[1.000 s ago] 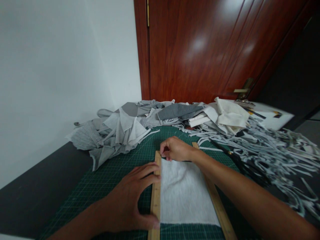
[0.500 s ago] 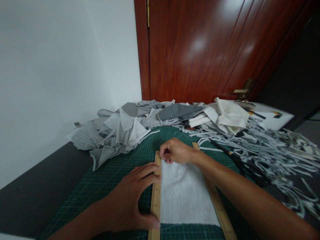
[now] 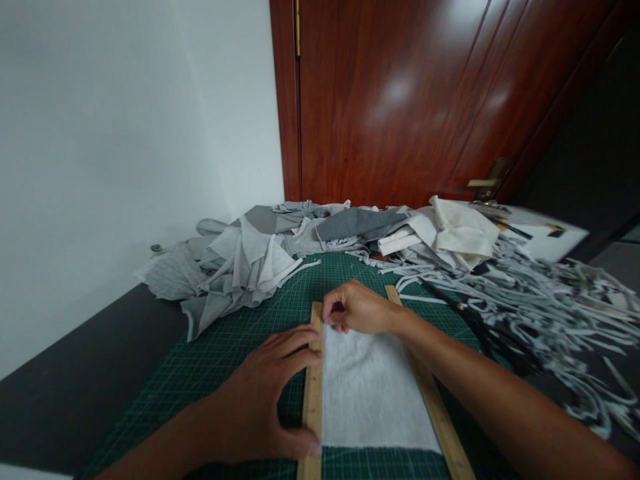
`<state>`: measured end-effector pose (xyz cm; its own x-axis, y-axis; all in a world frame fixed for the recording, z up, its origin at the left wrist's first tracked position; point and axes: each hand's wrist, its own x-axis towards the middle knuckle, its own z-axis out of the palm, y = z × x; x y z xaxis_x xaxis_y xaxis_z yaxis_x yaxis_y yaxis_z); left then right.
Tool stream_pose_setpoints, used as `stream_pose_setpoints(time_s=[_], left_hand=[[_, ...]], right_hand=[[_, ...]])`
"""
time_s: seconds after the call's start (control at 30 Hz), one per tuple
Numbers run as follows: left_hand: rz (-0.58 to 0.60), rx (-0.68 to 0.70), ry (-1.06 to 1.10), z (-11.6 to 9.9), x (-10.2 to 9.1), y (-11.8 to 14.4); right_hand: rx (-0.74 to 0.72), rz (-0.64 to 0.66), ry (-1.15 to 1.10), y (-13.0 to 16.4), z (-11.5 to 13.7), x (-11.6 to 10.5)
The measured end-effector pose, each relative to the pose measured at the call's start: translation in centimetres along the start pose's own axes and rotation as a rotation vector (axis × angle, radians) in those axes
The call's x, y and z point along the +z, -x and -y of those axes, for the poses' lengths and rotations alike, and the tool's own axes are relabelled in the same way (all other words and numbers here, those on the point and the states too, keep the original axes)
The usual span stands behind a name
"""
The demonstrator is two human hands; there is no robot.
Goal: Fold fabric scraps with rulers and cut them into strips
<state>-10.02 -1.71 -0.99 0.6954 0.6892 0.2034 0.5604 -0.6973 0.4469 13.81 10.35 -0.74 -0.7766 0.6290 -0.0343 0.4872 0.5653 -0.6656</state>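
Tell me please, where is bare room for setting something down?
Bare: the mat between left hand and left pile; the black table between mat and wall. Crowded: the right, with strips and scissors; the back, with cloth.

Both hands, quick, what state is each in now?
Left hand: open, thumb and fingers on the left ruler.
Right hand: fingers curled at the far-left corner of the gray cloth; cannot tell whether gripping.

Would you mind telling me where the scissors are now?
In the head view, the scissors lie on the right, between the right-hand ruler and the heap of pale strips.
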Motion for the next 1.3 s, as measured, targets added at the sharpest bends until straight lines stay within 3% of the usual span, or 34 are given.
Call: stream_pose_setpoints(time_s=[0.13, 0.47, 0.8, 1.1, 1.3], left_hand=[[0.005, -0.013, -0.011, -0.3, -0.2, -0.2], [0.001, -0.022, 0.006, -0.1, 0.0, -0.1], [0.011, -0.06, 0.036, 0.0, 0.0, -0.4], [0.039, -0.088, -0.011, -0.4, -0.3, -0.5], [0.06, -0.133, -0.009, -0.5, -0.4, -0.6]], right_hand=[[-0.025, 0.013, 0.025, 0.1, 0.3, 0.3], [-0.14, -0.137, 0.091, 1.6, 3.0, 1.3], [-0.139, -0.221, 0.084, 1.6, 2.1, 1.9], [-0.104, -0.301, 0.059, 1.9, 2.9, 2.6], [-0.169, -0.317, 0.096, 2.1, 2.8, 3.1]])
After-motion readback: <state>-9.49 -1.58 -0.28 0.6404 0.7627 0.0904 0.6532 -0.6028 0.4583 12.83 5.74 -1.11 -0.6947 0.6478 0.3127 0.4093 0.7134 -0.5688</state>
